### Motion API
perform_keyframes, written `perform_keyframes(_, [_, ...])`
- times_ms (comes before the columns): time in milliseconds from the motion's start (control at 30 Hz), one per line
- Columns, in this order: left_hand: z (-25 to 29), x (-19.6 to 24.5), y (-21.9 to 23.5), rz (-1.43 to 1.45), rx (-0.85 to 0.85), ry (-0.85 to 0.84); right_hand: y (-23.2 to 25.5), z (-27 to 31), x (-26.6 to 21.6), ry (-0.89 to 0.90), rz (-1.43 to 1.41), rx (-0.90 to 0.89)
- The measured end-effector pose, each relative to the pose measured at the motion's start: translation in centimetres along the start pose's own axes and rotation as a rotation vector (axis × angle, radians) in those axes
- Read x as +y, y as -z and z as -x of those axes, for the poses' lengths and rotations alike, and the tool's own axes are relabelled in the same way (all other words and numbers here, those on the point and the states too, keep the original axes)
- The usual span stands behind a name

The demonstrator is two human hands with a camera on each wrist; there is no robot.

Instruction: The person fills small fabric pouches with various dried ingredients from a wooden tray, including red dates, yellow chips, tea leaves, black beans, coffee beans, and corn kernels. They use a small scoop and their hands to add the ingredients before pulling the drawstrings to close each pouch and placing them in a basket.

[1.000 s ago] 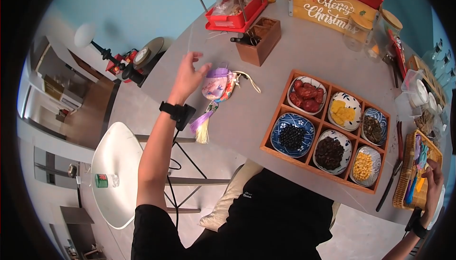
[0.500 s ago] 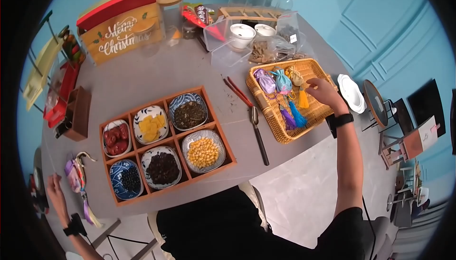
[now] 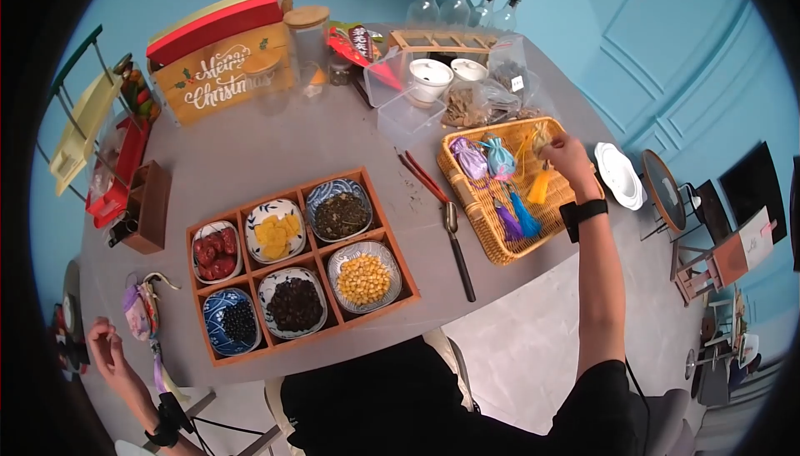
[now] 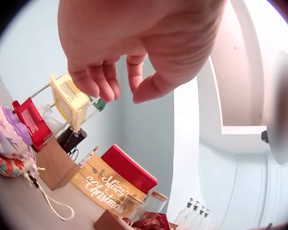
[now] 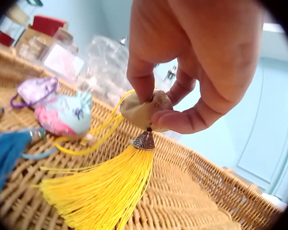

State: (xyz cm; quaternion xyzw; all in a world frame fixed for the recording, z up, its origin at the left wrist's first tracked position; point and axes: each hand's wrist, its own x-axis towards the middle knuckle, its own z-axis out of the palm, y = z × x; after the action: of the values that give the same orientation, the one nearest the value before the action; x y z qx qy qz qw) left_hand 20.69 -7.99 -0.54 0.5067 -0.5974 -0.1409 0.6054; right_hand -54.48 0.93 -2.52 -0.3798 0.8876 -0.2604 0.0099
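My right hand [image 3: 570, 164] is over the right side of a wicker basket [image 3: 481, 224], pinching a beige-gold drawstring sachet [image 5: 137, 112] between thumb and fingers. From the sachet hangs a yellow tassel [image 5: 110, 187], its strands spreading over the woven basket. A purple sachet [image 3: 468, 158] and a light-blue one [image 3: 500, 158] lie at the basket's left, with blue and purple tassels. Off the table's left edge, my left hand [image 3: 117, 363] hovers with loosely bent fingers, holding nothing. Nearest to it on the table is a purple-and-floral tasselled pouch [image 3: 138, 310].
A divided wooden tray [image 3: 312, 343] carries bowls of dates, yellow slices, dried leaves, black beans, dark dried fruit and corn kernels. A black-handled scoop [image 3: 460, 260] lies between tray and basket. Clear plastic boxes [image 3: 408, 118] stand behind; a white dish [image 3: 619, 175] is to the right.
The view has swung right toward the basket. My right hand has come down onto the beige-gold sachet and now pinches it. The left hand has moved away from the purple pouch and stays free.
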Motion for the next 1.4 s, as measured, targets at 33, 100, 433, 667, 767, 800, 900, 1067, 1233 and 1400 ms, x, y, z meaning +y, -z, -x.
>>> perform_keyframes(33, [0.3, -0.3, -0.4, 0.034, 0.097, 0.053, 1.8, 1.6, -1.4, 0.002, -0.155, 0.03])
perform_keyframes(100, [0.5, -4.4, 2.1, 0.126, -0.017, 0.208, 5.0, 4.9, -3.6, -0.002, -0.304, 0.071])
perform_keyframes(433, [7.5, 11.2, -10.0, 0.379, -0.783, -0.033, 4.6, 23.8, -15.2, 0.252, -0.91, -0.094])
perform_keyframes(667, [11.5, 14.1, -13.7, 0.521, -1.02, 0.265, -5.0, 33.3, -22.1, 0.548, -0.96, -0.134])
perform_keyframes(767, [12.5, 10.4, -13.0, 0.539, -1.019, 0.286, -4.4, 33.9, -22.6, 0.594, -0.916, -0.267])
perform_keyframes(800, [12.6, 9.6, -12.5, 0.537, -1.044, 0.214, -4.1, 33.7, -21.5, 0.58, -0.922, -0.32])
perform_keyframes(900, [12.1, 10.0, -11.5, 0.49, -1.119, 0.197, -2.5, 32.1, -22.1, 0.446, -0.984, -0.323])
perform_keyframes(1067, [12.5, 10.2, -11.2, 0.486, -1.238, 0.377, -3.5, 30.5, -21.2, 0.552, -1.013, -0.828])
perform_keyframes(1233, [12.3, 9.3, -10.3, 0.596, -1.317, 0.546, -3.5, 31.9, -20.9, 0.423, -1.058, -0.88])
perform_keyframes(1400, [12.0, 10.0, -10.4, 0.567, -1.368, 0.383, -3.4, 32.1, -19.8, 0.474, -1.047, -0.977])
